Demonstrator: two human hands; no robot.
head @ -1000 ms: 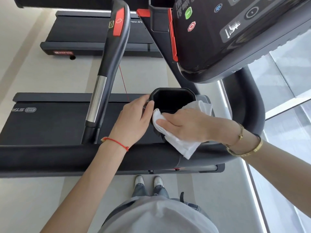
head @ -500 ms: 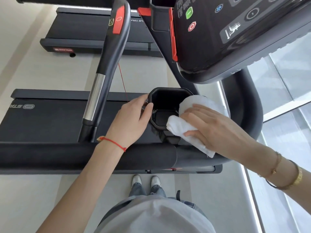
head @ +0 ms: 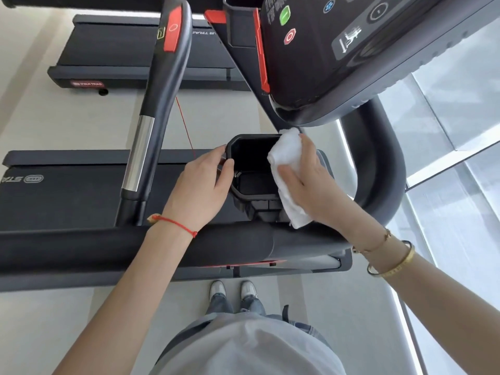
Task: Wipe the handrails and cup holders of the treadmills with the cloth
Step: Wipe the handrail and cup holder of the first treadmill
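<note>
Two treadmills in view, both black: far treadmill deck at upper left, near treadmill deck below it, pale floor between. Inner handrail with a chrome section and a red panel near its top slants down across the near deck. Front handrail runs thick and dark across the lower frame, both forearms passing over it. Left hand, red string bracelet at the wrist, takes the left rim of the cup holder: thumb and curled fingers wrapped on the edge, so the grip is closed on it. Cup holder is an open black well, interior dark, sitting just beyond the front handrail and below the console. White cloth, folded, lies draped over the holder's right rim, its top end near the console's lower edge, its bottom end hanging toward the front handrail. Right hand presses the cloth flat against that rim, fingers extended rather than curled, grip open. Gold bangles on the right wrist. Curved side handrail bends away to the right; window glass beyond.
</note>
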